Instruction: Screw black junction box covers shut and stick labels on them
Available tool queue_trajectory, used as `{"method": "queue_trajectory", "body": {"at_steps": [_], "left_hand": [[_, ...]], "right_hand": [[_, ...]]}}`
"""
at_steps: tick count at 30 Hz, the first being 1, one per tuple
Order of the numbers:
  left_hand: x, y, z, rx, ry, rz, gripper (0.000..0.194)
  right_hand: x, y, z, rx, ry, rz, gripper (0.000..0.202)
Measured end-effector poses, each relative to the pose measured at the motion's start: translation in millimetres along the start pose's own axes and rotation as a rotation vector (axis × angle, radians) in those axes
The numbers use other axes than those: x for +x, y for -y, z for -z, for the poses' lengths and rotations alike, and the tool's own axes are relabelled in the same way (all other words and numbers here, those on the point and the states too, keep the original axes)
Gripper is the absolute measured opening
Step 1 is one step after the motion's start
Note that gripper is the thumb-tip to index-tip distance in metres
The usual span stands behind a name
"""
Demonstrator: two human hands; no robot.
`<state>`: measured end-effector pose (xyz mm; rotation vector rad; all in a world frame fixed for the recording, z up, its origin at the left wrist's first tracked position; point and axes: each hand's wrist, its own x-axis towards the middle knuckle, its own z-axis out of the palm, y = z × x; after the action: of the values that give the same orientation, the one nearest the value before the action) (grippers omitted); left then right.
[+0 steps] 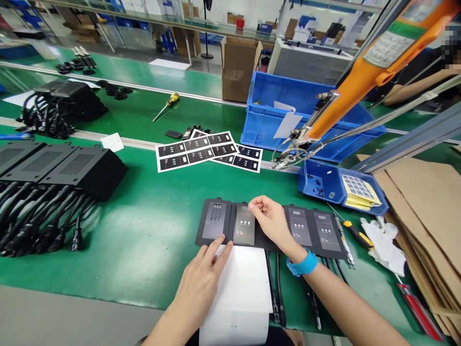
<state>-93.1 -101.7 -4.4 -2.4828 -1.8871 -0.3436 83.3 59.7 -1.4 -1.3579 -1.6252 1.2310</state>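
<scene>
A row of black boxes (215,218) lies on the green bench, cables coming from the near side. My right hand (271,222) has its fingers curled and pinched at the top edge of a glossy dark label (245,226) on the second box from the left. My left hand (205,274) is spread, its fingertips by the lower edge of the first two boxes and over the top of a white sheet (247,278). That sheet hangs over the bench's front edge. Label panels also show on the two right-hand boxes (299,228).
Stacked black devices with cables (79,168) stand at left. Printed label sheets (196,153), a yellow screwdriver (173,99) and blue bins (319,185) lie farther back. An orange tool (345,96) hangs at right, above cardboard (428,192). Another person's arm (406,89) shows at upper right.
</scene>
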Motion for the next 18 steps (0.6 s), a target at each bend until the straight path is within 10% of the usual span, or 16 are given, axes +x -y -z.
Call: {"method": "queue_trajectory", "body": {"at_steps": [18], "left_hand": [[2.3,4.0,7.6,0.071,0.051,-0.082,0.069]], "right_hand": [[-0.8,9.4,-1.6,0.080,-0.019,-0.080,0.026]]}}
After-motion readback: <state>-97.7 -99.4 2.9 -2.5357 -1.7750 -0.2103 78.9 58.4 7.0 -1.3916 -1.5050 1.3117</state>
